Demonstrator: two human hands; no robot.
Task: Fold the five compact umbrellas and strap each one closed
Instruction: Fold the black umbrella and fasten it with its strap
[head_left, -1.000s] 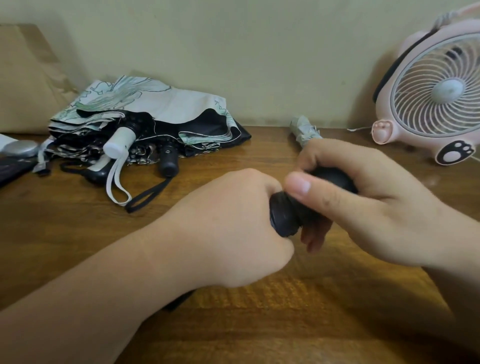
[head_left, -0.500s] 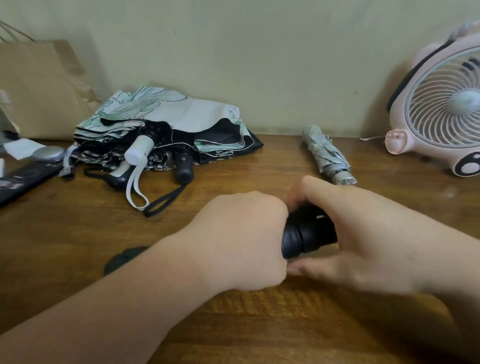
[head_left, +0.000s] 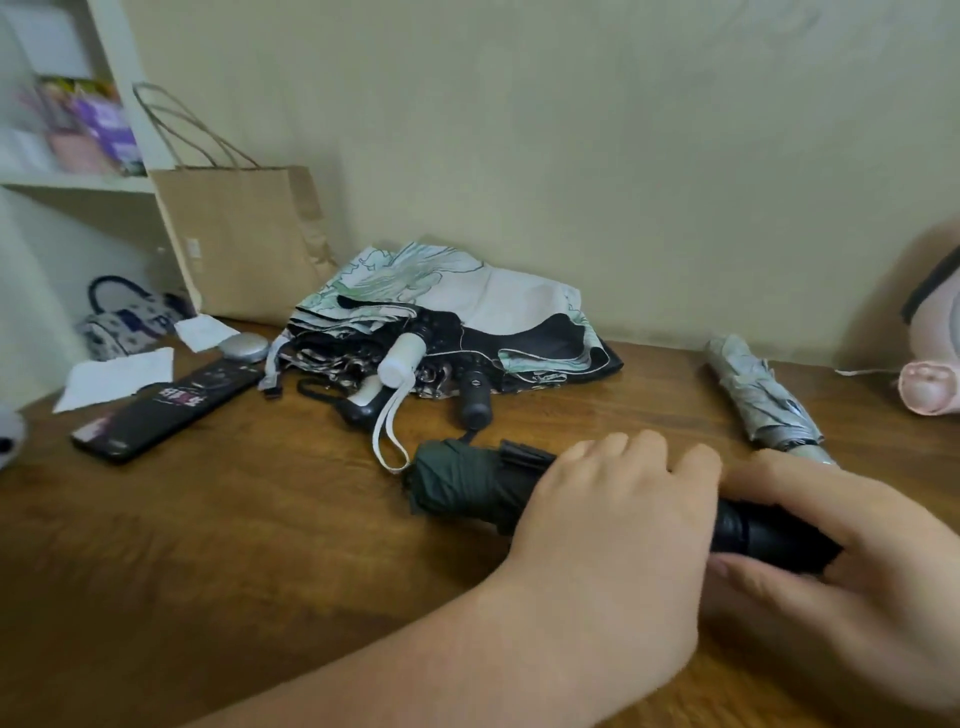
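A dark green compact umbrella (head_left: 457, 480) lies across the wooden table (head_left: 234, 545). My left hand (head_left: 608, 525) grips its folded canopy near the middle. My right hand (head_left: 852, 545) holds its black handle (head_left: 753, 532) between thumb and fingers. Behind it sits a heap of loose unfolded umbrellas (head_left: 467, 306): one white with green flowers and a white handle (head_left: 402, 358), one black with a black handle (head_left: 475, 397), and another patterned one underneath. A grey rolled umbrella (head_left: 758, 395) lies at the right.
A brown paper bag (head_left: 244, 234) stands against the wall at the back left. A black phone (head_left: 166, 408), a silver case (head_left: 243, 347) and white papers (head_left: 117, 374) lie at the left. A pink fan (head_left: 930, 358) sits at the right edge.
The view has swung left and up. The green umbrella now lies flat on the table with its canopy showing; my left hand moved along the canopy, my right stays on the handle.
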